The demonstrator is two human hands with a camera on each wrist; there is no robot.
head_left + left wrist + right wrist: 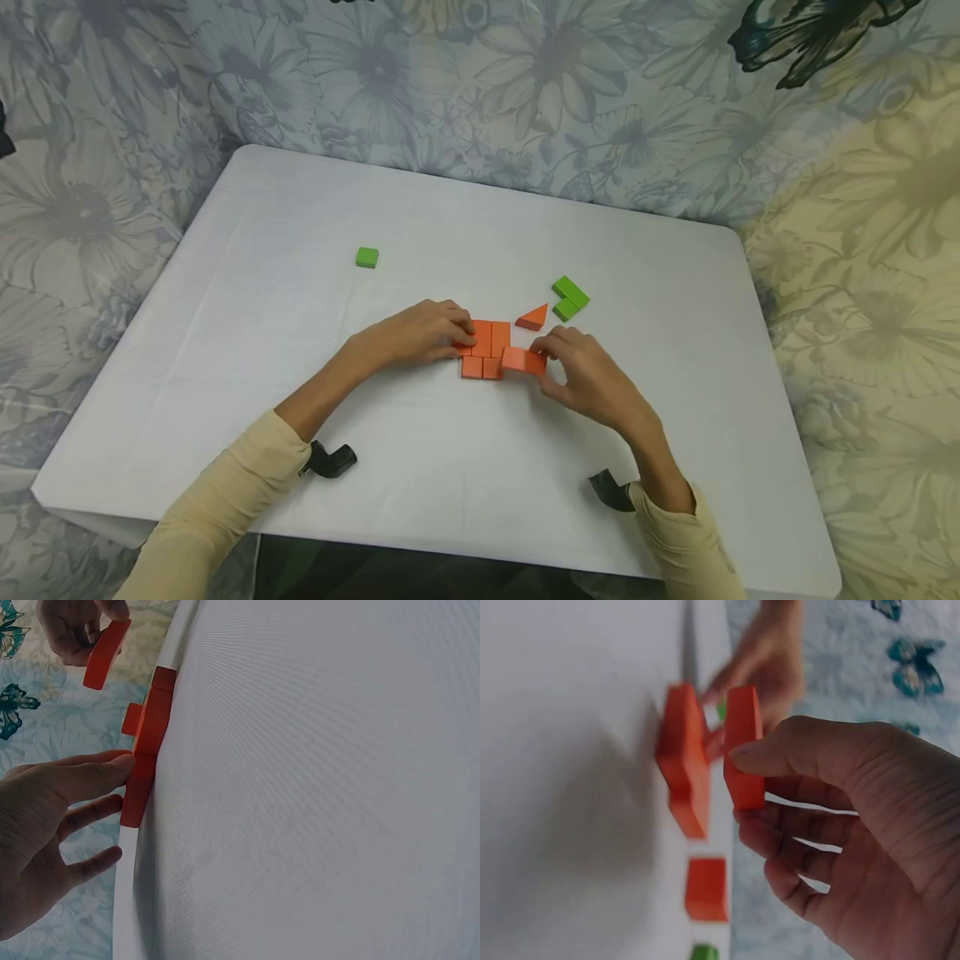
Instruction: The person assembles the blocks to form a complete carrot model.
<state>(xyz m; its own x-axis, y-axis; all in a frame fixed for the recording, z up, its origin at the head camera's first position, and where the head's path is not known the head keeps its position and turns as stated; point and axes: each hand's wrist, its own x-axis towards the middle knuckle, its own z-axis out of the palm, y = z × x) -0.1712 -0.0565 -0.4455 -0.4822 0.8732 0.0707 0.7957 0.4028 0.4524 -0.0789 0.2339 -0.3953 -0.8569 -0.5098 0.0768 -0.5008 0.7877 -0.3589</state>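
Several orange wooden blocks (482, 338) lie side by side in a flat group near the middle of the table. My left hand (427, 332) rests at the group's left side, thumb and fingertips touching the leftmost block (138, 796), the other fingers loosely spread. Between thumb and fingers my right hand (588, 375) pinches another orange block (742, 750). It is raised and tilted above the right end of the group, overlapping the lower row in the head view. An orange triangular block (533, 317) lies apart, just behind the right hand.
Two green blocks (572, 293) touch each other at the right, beyond the triangle. Farther left and back sits a single green block (367, 257). White cloth covers the table (300, 217), and a flowered curtain (525, 100) hangs behind its back edge.
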